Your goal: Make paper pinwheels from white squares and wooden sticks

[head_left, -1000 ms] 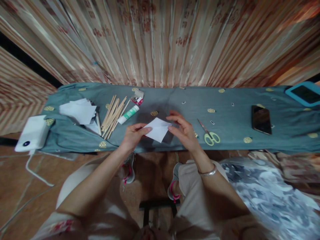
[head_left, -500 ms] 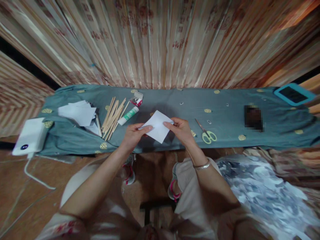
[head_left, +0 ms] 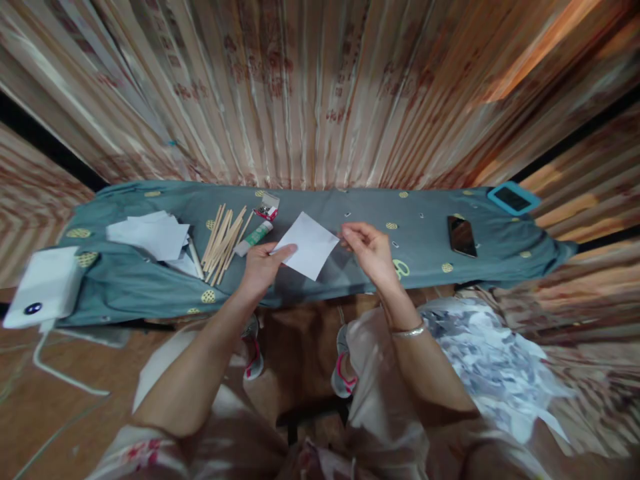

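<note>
My left hand [head_left: 263, 267] pinches the left corner of a white square sheet of paper [head_left: 309, 245], thumb on top. The sheet is held over the table, tilted like a diamond. Beside its right corner is my right hand [head_left: 369, 248], fingers curled in toward the thumb; whether anything is between the fingertips is too small to tell. Behind the right wrist, scissors show only their light green handle [head_left: 401, 268]. Near my left hand lie a green-and-white glue tube [head_left: 255, 238] and a bunch of thin wooden sticks [head_left: 224, 243].
A small red-and-white open box [head_left: 267, 207] sits behind the tube. Stacked white papers [head_left: 153, 237] and a white power bank [head_left: 43, 287] with a cable are at left. A phone [head_left: 462, 236] and a blue-framed tablet [head_left: 514, 198] lie right on the cloth-covered table [head_left: 320, 200].
My right hand has come off the sheet's right corner and moved slightly right, now covering most of the scissors. The left hand keeps the paper. The view has shifted a little.
</note>
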Demonstrator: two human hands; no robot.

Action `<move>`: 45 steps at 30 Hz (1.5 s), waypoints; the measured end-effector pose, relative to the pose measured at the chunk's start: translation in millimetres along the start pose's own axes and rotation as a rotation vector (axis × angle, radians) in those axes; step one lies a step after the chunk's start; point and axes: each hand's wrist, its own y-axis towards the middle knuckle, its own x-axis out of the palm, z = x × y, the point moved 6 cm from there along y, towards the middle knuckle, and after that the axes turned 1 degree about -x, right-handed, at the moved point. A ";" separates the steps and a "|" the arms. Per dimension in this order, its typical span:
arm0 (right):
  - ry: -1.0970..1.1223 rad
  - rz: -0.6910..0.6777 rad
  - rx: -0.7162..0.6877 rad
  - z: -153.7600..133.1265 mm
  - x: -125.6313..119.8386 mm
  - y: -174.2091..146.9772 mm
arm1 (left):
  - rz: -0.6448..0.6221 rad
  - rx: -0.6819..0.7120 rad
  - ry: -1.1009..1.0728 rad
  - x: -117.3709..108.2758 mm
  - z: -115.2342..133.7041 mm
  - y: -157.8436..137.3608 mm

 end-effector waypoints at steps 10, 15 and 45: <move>-1.179 -0.070 0.178 31.5 -92.5 -24.8 | 0.007 0.036 -0.003 18.1 7.7 5.7; -1.300 -0.216 0.291 69.7 -97.9 -21.9 | 0.026 -0.007 -0.043 27.1 4.2 13.5; 0.732 -0.304 0.565 56.7 36.7 -10.3 | 0.180 -0.002 -0.248 4.6 2.7 51.6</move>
